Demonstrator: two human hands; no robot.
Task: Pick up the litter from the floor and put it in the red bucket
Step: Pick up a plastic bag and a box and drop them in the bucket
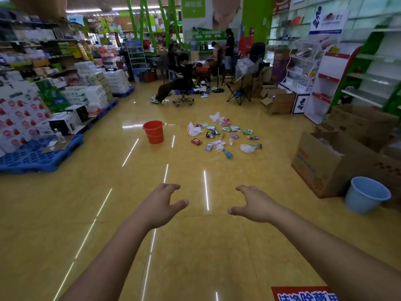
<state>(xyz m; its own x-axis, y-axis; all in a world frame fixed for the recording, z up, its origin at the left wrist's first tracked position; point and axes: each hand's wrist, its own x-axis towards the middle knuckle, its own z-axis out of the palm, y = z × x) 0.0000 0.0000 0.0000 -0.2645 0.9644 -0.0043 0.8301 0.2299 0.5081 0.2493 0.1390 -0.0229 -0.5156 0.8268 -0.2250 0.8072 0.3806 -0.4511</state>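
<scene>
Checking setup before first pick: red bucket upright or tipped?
Upright. The red bucket stands on its base on the floor, rim facing up, left of the litter.

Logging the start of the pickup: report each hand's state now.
Left hand: open, fingers spread, holding nothing.
Right hand: open, fingers spread, holding nothing.

Bright overhead strip-light glare on glossy floor [195, 246]; wide-angle edge warping, soft corners.

From where I watch, inside of the red bucket [153, 131] hidden by its rim, litter [223, 135] wrappers at twelve o'clock too small to identify, red floor sticker [303, 293] at five o'clock cut by bottom edge, blue pallet [32, 156] at nine o'clock cropped by left edge.
</scene>
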